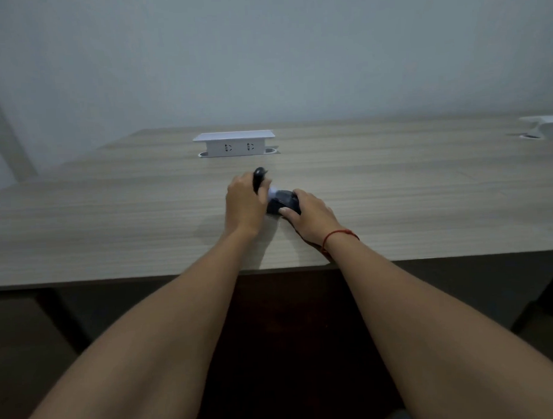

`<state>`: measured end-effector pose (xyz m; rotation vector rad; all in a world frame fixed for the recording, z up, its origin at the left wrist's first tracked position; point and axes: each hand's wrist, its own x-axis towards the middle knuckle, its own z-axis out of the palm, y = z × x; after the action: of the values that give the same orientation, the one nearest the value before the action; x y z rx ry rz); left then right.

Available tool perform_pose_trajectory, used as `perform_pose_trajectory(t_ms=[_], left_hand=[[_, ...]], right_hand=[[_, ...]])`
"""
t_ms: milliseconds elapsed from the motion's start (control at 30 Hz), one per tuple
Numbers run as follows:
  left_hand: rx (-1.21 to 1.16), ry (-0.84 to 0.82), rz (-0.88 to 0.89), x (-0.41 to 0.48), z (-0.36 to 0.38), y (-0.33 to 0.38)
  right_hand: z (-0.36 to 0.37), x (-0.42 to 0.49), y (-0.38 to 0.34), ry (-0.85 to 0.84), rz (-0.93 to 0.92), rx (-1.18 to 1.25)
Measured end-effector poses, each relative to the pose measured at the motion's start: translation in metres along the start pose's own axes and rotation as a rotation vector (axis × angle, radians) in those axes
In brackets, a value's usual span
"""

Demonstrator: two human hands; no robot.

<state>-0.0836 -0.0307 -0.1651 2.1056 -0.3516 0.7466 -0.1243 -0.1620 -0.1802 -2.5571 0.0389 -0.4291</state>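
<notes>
Forearms (pixel 167 338) cross table (pixel 113 246) edge; left fingers (pixel 263 194) grip black piece (pixel 259 174), right fingers (pixel 300 197) grip dark object (pixel 281 203).

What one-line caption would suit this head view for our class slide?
At a wooden table, the left hand grips a small black piece while the right hand holds a dark object.

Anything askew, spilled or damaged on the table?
Nothing stands out. The left hand grips a black piece, the right hand holds a dark object on the table; the white socket box sits square. A pale blur between them is unidentifiable.
</notes>
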Motion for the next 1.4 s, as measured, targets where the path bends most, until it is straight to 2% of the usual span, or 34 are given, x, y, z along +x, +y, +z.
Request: perform_pose_trajectory(t_ms=[67, 133, 233, 333, 467, 600, 667, 767, 900, 1000, 1067, 1233, 1400], left_hand=[[0.044, 0.007, -0.095, -0.001, -0.004, -0.017], [0.045, 0.036, -0.117, 0.002, -0.011, -0.023], [-0.089, 0.094, -0.099, 0.007, -0.011, -0.008], [-0.095, 0.012, -0.056, 0.002, -0.005, -0.002], [0.0, 0.034, -0.174, 0.002, -0.01, -0.018], [-0.079, 0.089, -0.271, 0.013, -0.016, -0.011], [-0.096, 0.048, -0.237, 0.015, -0.012, -0.008], [-0.066, -0.028, -0.117, 0.008, -0.008, -0.008], [0.007, 0.0, 0.028, 0.0, -0.01, -0.012], [-0.066, 0.078, 0.04, 0.001, -0.014, -0.006], [-0.122, 0.084, 0.059, 0.004, -0.014, 0.007], [-0.177, -0.058, 0.068, 0.003, -0.004, 0.022], [-0.023, -0.134, -0.011, 0.005, -0.001, -0.007]], right_hand=[[0.0, 0.0, 0.001, 0.003, -0.009, -0.011], [0.0, 0.0, 0.001, 0.004, -0.01, -0.014], [0.0, 0.0, 0.001, -0.007, -0.02, -0.005], [-0.003, -0.002, 0.0, -0.024, -0.023, 0.05], [-0.005, -0.002, 0.003, -0.062, -0.025, 0.121], [-0.012, 0.001, 0.007, -0.143, -0.038, 0.18], [-0.014, 0.003, 0.009, -0.106, 0.024, 0.203], [-0.011, 0.004, 0.009, 0.092, 0.148, 0.266], [-0.008, 0.008, 0.011, 0.235, 0.285, 0.245], [-0.009, 0.003, 0.009, 0.223, 0.234, 0.221], [-0.009, -0.002, 0.006, 0.148, 0.192, 0.234], [-0.005, -0.003, 0.005, 0.088, 0.165, 0.177], [-0.007, 0.0, 0.006, 0.07, 0.145, 0.246]])
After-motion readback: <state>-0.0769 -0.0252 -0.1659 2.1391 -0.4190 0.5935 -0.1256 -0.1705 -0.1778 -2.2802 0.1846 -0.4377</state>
